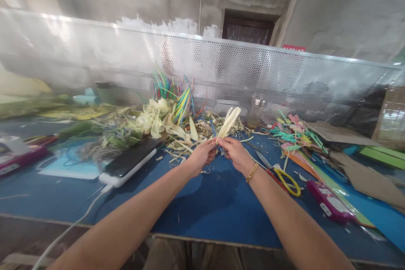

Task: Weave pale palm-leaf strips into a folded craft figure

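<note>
Above the middle of the blue table, both my hands meet at the lower end of a pale corn husk [230, 120]. My left hand [202, 155] pinches it from the left, fingers closed. From the other side, my right hand [234, 152] also grips the base, with a gold bracelet on that wrist. The husk's folded strips stand upward and lean right. Behind my hands lies a heap of dried husk pieces [193, 130]. Scissors with yellow handles [286, 180] rest just right of my right wrist. Exactly how the fingertips hold the base is too small to tell.
A phone on a white power bank [129, 162] with a cable lies left. Bundled coloured stems [183, 103] stand behind. A glass jar [255, 112], colourful paper scraps [295, 130], a purple device [329, 202] and cardboard [368, 177] sit right. A perforated metal screen [234, 67] bounds the table's back.
</note>
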A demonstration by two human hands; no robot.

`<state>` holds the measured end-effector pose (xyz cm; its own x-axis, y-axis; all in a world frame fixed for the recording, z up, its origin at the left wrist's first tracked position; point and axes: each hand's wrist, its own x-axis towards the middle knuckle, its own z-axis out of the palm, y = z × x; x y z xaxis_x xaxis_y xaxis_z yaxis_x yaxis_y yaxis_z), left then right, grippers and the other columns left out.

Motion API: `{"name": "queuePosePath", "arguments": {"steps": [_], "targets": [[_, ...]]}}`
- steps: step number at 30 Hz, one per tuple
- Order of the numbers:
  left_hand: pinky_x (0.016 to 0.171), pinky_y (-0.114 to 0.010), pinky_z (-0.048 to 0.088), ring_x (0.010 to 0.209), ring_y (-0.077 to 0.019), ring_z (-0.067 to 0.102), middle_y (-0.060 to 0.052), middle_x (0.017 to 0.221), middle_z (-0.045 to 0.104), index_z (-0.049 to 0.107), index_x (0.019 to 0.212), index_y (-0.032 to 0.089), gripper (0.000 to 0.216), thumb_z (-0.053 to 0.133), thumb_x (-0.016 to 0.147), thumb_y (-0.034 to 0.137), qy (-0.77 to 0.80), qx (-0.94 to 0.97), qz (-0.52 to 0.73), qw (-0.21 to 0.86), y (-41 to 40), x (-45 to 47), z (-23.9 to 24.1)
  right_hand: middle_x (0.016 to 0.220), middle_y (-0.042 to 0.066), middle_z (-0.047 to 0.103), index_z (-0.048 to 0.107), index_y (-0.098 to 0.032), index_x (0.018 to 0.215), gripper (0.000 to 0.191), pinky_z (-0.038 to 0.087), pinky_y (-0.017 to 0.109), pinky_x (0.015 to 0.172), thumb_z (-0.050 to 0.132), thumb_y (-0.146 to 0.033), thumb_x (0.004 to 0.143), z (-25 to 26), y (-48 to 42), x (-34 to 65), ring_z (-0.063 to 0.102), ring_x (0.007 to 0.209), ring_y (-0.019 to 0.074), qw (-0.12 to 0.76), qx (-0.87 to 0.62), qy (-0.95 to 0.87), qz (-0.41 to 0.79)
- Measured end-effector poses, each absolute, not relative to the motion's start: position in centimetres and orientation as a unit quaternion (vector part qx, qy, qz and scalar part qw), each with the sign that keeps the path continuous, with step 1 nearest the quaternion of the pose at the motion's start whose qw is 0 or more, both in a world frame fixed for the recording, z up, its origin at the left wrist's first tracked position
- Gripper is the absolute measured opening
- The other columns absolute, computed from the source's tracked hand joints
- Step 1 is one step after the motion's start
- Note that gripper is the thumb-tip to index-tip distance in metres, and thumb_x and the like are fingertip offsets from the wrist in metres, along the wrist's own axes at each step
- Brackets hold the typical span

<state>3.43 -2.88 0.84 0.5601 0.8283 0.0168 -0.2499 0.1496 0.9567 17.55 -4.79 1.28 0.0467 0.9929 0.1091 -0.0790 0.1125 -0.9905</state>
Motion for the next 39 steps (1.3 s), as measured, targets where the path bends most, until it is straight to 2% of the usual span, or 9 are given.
{"name": "queuePosePath", "arguments": {"steps": [6, 8, 11, 16, 22, 27, 31, 35, 39], "targets": [[0.040, -0.018, 0.007, 0.039, -0.0038, 0.017, 0.009, 0.050, 0.025, 0.046, 0.075, 0.018, 0.024, 0.054, 0.085, 0.038, 0.266, 0.547, 0.382, 0.696, -2.9, 3.4, 0.8, 0.058, -0.006, 0.043, 0.069, -0.017, 0.082, 0.036, 0.015, 0.021, 0.039, 0.070, -0.051, 0.069, 1.2, -4.7, 17.9, 0.022, 0.046, 0.0049, 0.541, -0.455, -0.522, 0.478], [0.039, -0.018, 0.008, 0.039, -0.0036, 0.017, 0.009, 0.050, 0.025, 0.045, 0.073, 0.018, 0.025, 0.053, 0.085, 0.038, 0.264, 0.542, 0.384, 0.699, -2.9, 3.5, 0.7, 0.060, -0.003, 0.050, 0.068, -0.017, 0.079, 0.037, 0.026, 0.020, 0.043, 0.065, -0.053, 0.073, 1.2, -4.7, 18.3, 0.032, 0.049, 0.0065, 0.523, -0.467, -0.572, 0.425], [0.037, -0.016, 0.009, 0.037, -0.0039, 0.015, 0.010, 0.049, 0.022, 0.047, 0.077, 0.017, 0.019, 0.050, 0.087, 0.033, 0.267, 0.489, 0.414, 0.720, -2.6, 3.5, 0.5, 0.069, 0.000, 0.061, 0.069, -0.017, 0.076, 0.033, 0.039, 0.023, 0.059, 0.063, -0.049, 0.076, 1.2, -4.8, 18.8, 0.048, 0.062, 0.0110, 0.475, -0.483, -0.658, 0.328], [0.036, -0.014, 0.010, 0.036, -0.0038, 0.014, 0.011, 0.047, 0.018, 0.050, 0.082, 0.016, 0.011, 0.045, 0.088, 0.023, 0.259, 0.382, 0.453, 0.763, -2.1, 3.4, 0.7, 0.067, -0.001, 0.062, 0.070, -0.018, 0.075, 0.027, 0.038, 0.025, 0.063, 0.055, -0.038, 0.083, 1.0, -4.8, 19.4, 0.050, 0.063, 0.0123, 0.410, -0.526, -0.713, 0.217], [0.036, -0.013, 0.011, 0.035, -0.0035, 0.016, 0.011, 0.047, 0.019, 0.048, 0.079, 0.017, 0.009, 0.047, 0.086, 0.022, 0.279, 0.369, 0.471, 0.751, -2.2, 3.5, 0.7, 0.062, -0.001, 0.059, 0.068, -0.018, 0.070, 0.024, 0.035, 0.025, 0.060, 0.055, -0.034, 0.082, 1.1, -4.5, 20.5, 0.049, 0.060, 0.0119, 0.393, -0.545, -0.720, 0.170], [0.036, -0.015, 0.010, 0.035, -0.0042, 0.017, 0.010, 0.048, 0.022, 0.052, 0.085, 0.015, 0.011, 0.045, 0.088, 0.024, 0.314, 0.427, 0.459, 0.713, -2.0, 3.4, 0.3, 0.069, 0.000, 0.061, 0.067, -0.018, 0.068, 0.018, 0.037, 0.026, 0.064, 0.063, -0.034, 0.075, 0.7, -4.5, 20.2, 0.050, 0.065, 0.0123, 0.467, -0.534, -0.669, 0.223], [0.037, -0.015, 0.011, 0.036, -0.0036, 0.018, 0.010, 0.050, 0.023, 0.052, 0.084, 0.016, 0.012, 0.048, 0.087, 0.027, 0.309, 0.459, 0.428, 0.715, -2.1, 3.4, 0.2, 0.085, 0.001, 0.062, 0.053, -0.017, 0.057, 0.021, 0.039, 0.024, 0.063, 0.069, -0.028, 0.064, 0.7, -4.6, 19.0, 0.050, 0.069, 0.0104, 0.590, -0.433, -0.539, 0.417], [0.039, -0.015, 0.012, 0.038, -0.0029, 0.020, 0.009, 0.052, 0.027, 0.045, 0.077, 0.017, 0.015, 0.050, 0.087, 0.027, 0.314, 0.492, 0.437, 0.684, -2.8, 4.0, 0.2, 0.068, -0.003, 0.056, 0.047, -0.020, 0.065, 0.024, 0.037, 0.024, 0.054, 0.069, -0.029, 0.064, 0.7, -4.6, 18.1, 0.048, 0.057, 0.0095, 0.591, -0.338, -0.426, 0.596], [0.041, -0.015, 0.018, 0.042, -0.0042, 0.025, 0.008, 0.053, 0.029, 0.049, 0.086, 0.017, 0.009, 0.046, 0.088, 0.025, 0.315, 0.529, 0.467, 0.634, -3.5, 4.7, 0.1, 0.051, -0.009, 0.042, 0.048, -0.020, 0.070, 0.032, 0.029, 0.021, 0.044, 0.074, -0.038, 0.064, 0.2, -4.5, 17.3, 0.036, 0.044, 0.0059, 0.562, -0.382, -0.412, 0.607]]}}
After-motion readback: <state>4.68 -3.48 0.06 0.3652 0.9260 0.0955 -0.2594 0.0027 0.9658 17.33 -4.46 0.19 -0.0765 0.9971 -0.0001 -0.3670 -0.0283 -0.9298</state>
